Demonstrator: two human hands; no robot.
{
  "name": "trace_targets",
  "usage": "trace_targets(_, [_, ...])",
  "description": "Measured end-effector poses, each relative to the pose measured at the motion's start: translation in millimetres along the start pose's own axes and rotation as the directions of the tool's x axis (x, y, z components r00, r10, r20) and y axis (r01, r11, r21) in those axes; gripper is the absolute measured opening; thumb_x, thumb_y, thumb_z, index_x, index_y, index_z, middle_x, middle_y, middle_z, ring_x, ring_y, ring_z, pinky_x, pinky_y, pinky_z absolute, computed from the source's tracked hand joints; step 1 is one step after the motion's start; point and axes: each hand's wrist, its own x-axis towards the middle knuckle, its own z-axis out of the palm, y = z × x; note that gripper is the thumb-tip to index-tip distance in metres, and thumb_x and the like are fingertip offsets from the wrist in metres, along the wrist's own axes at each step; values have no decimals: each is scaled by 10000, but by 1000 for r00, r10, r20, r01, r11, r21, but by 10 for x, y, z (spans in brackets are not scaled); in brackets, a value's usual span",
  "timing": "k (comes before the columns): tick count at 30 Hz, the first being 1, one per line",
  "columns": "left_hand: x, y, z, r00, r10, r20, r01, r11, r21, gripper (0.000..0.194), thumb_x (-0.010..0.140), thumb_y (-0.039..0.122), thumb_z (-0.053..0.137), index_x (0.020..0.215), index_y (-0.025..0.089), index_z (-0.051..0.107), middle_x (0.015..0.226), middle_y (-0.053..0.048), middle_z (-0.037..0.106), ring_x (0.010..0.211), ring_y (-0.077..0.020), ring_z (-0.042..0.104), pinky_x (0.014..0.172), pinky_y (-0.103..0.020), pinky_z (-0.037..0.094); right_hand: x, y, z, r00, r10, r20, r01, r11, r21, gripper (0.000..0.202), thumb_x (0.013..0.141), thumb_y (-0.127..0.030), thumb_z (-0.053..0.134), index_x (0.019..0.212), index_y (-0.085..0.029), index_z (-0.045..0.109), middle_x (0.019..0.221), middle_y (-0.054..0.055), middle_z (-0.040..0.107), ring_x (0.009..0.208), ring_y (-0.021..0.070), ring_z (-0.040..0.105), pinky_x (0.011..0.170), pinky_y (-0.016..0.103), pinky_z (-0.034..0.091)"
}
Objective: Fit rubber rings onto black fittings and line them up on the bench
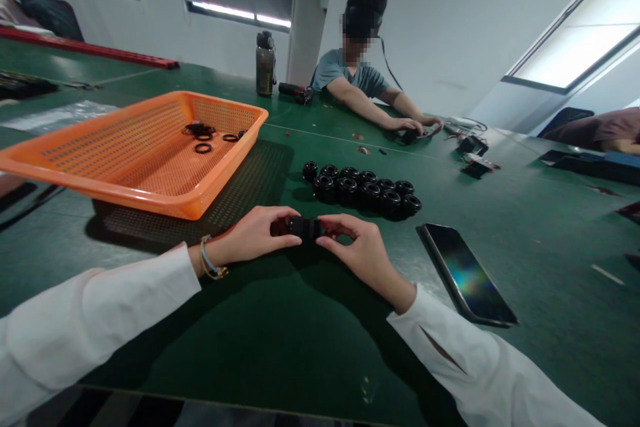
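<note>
From where I stand, the left hand [250, 235] of the person in white sleeves has its thumb and fingers curved into a narrow pinch, closed on one end of a short, black, ribbed-looking cylindrical part [305, 228]. The right hand [364, 250] grasps the other end the same way, fingertips above and thumb below, with a small gap showing behind the pinch. The cylindrical part sits between the two sets of fingertips, its long axis running side to side from one hand to the other, roughly level, with each end pointing towards a palm. Whether its underside touches the green tabletop [280, 340] I can't tell. Just beyond the right fingertips stands a cluster of glossy black round parts with ringed, hollow-looking tops [370, 192], packed close together in rows. Beyond the left fingers and off to their left is an orange perforated plastic basket [173, 203], with several thin black rings [203, 148] lying inside. To the right of the right fingers lies a dark-screened smartphone [469, 275], flat and slanted. Farther past the fingertips, across the table, another person in a blue-grey shirt [333, 70] leans over a small dark object [409, 137], and a dark translucent bottle [265, 65] stands upright.
</note>
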Motion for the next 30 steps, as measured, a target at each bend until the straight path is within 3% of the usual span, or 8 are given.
trace_targets(10, [-3, -1, 0, 1000, 5, 7, -5, 1000, -13, 317, 750, 319, 617, 989, 112, 602, 766, -21, 640, 628, -142, 568, 585, -221, 414, -3, 6, -14, 998, -51, 32, 52, 998, -26, 259, 683, -199, 685, 937, -152, 692, 805, 59, 711, 643, 163, 642, 594, 292, 535])
trace_targets(15, [-6, -2, 1, 1000, 7, 3, -7, 1000, 0, 318, 747, 331, 623, 981, 117, 604, 754, -15, 632, 625, -141, 562, 595, -224, 410, 9, 18, -16, 996, -94, 9, 94, 994, -55, 244, 675, -167, 689, 917, -181, 709, 864, 60, 709, 731, 176, 654, 668, 305, 534])
trace_targets(23, [-1, 4, -3, 1000, -4, 9, 4, 1000, -5, 310, 752, 325, 614, 978, 112, 602, 733, -13, 626, 611, -139, 556, 579, -220, 403, 1, 17, 15, 1000, -15, -15, 15, 1000, 14, 316, 646, -148, 695, 959, -182, 675, 842, 43, 710, 657, 155, 640, 658, 304, 545])
trace_targets(30, [-4, 4, -8, 1000, 13, 13, -13, 1000, 4, 303, 753, 325, 615, 979, 124, 601, 750, -11, 635, 612, -132, 557, 579, -214, 410, 2, 8, -3, 1000, -25, 0, 25, 1000, -1, 245, 657, -173, 692, 902, -184, 696, 824, 48, 716, 667, 169, 651, 648, 311, 548])
